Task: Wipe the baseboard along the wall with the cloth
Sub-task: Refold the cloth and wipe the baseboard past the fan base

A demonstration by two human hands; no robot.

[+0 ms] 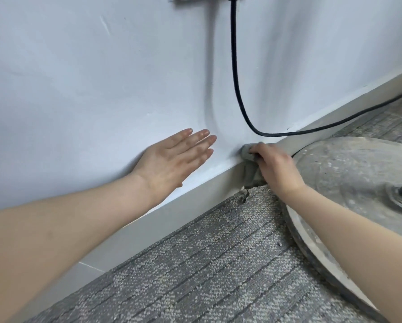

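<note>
A grey baseboard [172, 213] runs along the foot of the white wall [102, 78], from lower left up to the right. My right hand [274, 166] grips a grey cloth [249, 159] and holds it against the top edge of the baseboard, with part of the cloth hanging down over the board's face. My left hand [174, 159] lies flat against the wall just above the baseboard, fingers straight and together, to the left of the cloth.
A black cable [236, 73] hangs from a wall socket at the top and trails right along the floor. A dusty round metal base [349, 183] with a pole stands on the grey carpet [207, 264] close to my right hand.
</note>
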